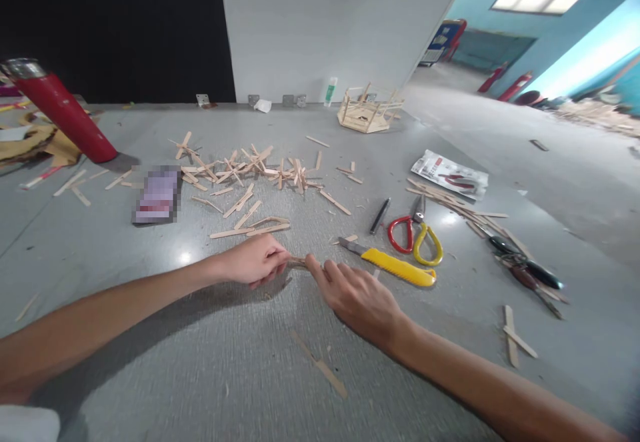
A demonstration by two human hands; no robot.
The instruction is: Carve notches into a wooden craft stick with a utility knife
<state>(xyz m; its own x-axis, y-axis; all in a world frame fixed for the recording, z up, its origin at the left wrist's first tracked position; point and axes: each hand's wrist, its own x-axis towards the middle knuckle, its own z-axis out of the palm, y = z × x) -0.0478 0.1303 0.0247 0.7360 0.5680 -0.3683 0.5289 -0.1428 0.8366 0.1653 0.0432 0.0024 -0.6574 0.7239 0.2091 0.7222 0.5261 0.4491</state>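
Between my hands is a thin wooden craft stick (298,263), gripped at both ends just above the grey table. My left hand (257,260) pinches its left end, fingers curled. My right hand (357,299) closes over the other end, and the fingers hide much of the stick. Right of my right hand lies a yellow utility knife (397,267), blade pointing left. Behind it are scissors (419,225) with one red and one yellow handle, and a dark pen-like rod (381,216). A heap of loose craft sticks (250,165) spreads beyond my hands.
A red flask (63,112) stands at the left, near a blurred purple packet (157,194). At the back are a small stick-built frame (369,110) and a glue tube (331,91). Pliers (527,265) and a white package (450,174) lie at the right.
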